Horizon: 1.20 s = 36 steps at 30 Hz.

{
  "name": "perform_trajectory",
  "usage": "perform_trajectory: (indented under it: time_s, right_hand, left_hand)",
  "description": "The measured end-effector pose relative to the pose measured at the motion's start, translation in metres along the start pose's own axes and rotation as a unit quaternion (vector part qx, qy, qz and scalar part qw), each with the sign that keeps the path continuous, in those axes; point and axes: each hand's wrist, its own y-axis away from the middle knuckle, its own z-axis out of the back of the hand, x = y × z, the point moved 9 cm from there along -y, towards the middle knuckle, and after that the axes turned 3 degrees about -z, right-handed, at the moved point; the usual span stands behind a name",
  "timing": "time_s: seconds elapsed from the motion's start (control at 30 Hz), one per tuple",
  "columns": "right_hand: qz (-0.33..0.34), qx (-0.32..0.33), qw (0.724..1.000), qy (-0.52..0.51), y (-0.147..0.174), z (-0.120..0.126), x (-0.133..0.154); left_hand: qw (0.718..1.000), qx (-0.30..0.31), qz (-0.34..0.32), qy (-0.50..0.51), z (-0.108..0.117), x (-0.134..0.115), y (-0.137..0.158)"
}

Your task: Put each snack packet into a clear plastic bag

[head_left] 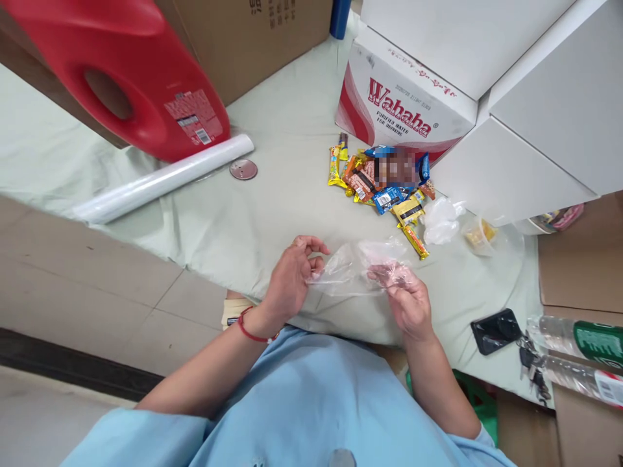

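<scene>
A thin clear plastic bag [348, 275] is stretched between my two hands, above the near part of the cloth-covered table. My left hand [294, 275] pinches its left end, with the index finger held out above. On the other side, my right hand [409, 298] grips the bag, thumb on the near side. Its fingers show through the film; whether they are inside or behind it I cannot tell. Just beyond the bag lies a pile of wrapped snacks [363, 181] in yellow, orange and blue packets. Beside the pile is a crumpled white plastic bag [440, 220].
A red jug [160, 84] and a plastic film roll [170, 178] lie at the left, near a round disc [243, 169]. A Wahaha carton [399, 97] stands behind the snacks. At right are a small plastic cup [479, 237], a black phone [495, 331], keys and bottles [555, 334].
</scene>
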Motion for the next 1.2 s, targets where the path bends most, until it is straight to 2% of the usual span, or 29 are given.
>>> perform_trajectory:
  time_s: [0.03, 0.07, 0.1, 0.17, 0.23, 0.27, 0.3, 0.33, 0.37, 0.4, 0.47, 0.57, 0.67, 0.77, 0.83, 0.9, 0.97, 1.03, 1.13, 1.2]
  right_hand:
    - [0.014, 0.013, 0.999, 0.037, -0.001, -0.003, 0.004]
    - [0.029, 0.026, 0.997, 0.073, -0.002, -0.007, 0.008]
    - [0.043, 0.039, 0.993, 0.107, -0.003, -0.011, 0.012]
    - [0.079, 0.064, 0.981, 0.168, -0.002, -0.02, 0.02]
    - [0.117, 0.085, 0.965, 0.217, 0.0, -0.028, 0.027]
    - [0.132, 0.092, 0.958, 0.238, 0.001, -0.032, 0.03]
    - [0.143, 0.095, 0.951, 0.256, 0.003, -0.033, 0.031]
    - [0.149, 0.095, 0.946, 0.271, 0.004, -0.033, 0.031]
    - [0.151, 0.091, 0.942, 0.286, 0.004, -0.031, 0.03]
    - [0.153, 0.08, 0.938, 0.3, 0.005, -0.027, 0.03]
    - [0.159, 0.037, 0.927, 0.337, 0.005, -0.014, 0.029]
    - [0.18, -0.047, 0.901, 0.393, 0.009, 0.01, 0.031]
    - [0.177, -0.087, 0.888, 0.416, 0.014, 0.025, 0.026]
    - [0.134, -0.03, 0.898, 0.419, 0.015, 0.026, 0.008]
    - [0.085, 0.036, 0.912, 0.4, 0.015, 0.024, -0.005]
    - [0.039, 0.068, 0.93, 0.359, 0.013, 0.03, -0.01]
    - [0.027, 0.044, 0.942, 0.332, 0.006, 0.04, -0.003]
    - [0.047, 0.001, 0.935, 0.351, -0.004, 0.046, 0.011]
    - [0.08, -0.025, 0.91, 0.407, -0.023, 0.033, 0.025]
    - [0.072, -0.034, 0.917, 0.391, -0.035, 0.022, 0.022]
  left_hand:
    - [0.994, -0.012, -0.048, -0.094, 0.0, -0.007, -0.001]
    - [0.974, -0.02, -0.105, -0.201, -0.002, -0.015, -0.001]
    - [0.937, -0.023, -0.163, -0.309, -0.008, -0.022, 0.001]
    - [0.837, -0.012, -0.257, -0.482, -0.027, -0.028, 0.008]
    - [0.752, 0.004, -0.314, -0.579, -0.044, -0.023, 0.014]
    - [0.725, 0.015, -0.33, -0.605, -0.05, -0.019, 0.015]
    - [0.709, 0.028, -0.339, -0.617, -0.055, -0.015, 0.014]
    - [0.707, 0.041, -0.339, -0.62, -0.058, -0.01, 0.011]
    - [0.717, 0.051, -0.33, -0.612, -0.058, -0.006, 0.006]
    - [0.738, 0.054, -0.315, -0.595, -0.055, -0.002, -0.001]
    - [0.803, 0.039, -0.267, -0.531, -0.041, 0.002, -0.017]
    - [0.895, -0.023, -0.178, -0.408, -0.012, 0.008, -0.037]
    - [0.937, -0.077, -0.119, -0.32, 0.007, 0.016, -0.045]
    - [0.953, -0.074, -0.109, -0.274, 0.008, 0.02, -0.045]
    - [0.958, -0.055, -0.114, -0.259, 0.004, 0.021, -0.043]
    - [0.956, -0.029, -0.126, -0.262, -0.003, 0.018, -0.039]
    - [0.947, 0.004, -0.146, -0.286, -0.013, 0.012, -0.033]
    - [0.93, 0.046, -0.174, -0.321, -0.026, 0.006, -0.025]
    - [0.905, 0.101, -0.212, -0.354, -0.042, -0.001, -0.014]
    - [0.914, 0.102, -0.204, -0.336, -0.04, -0.002, -0.014]
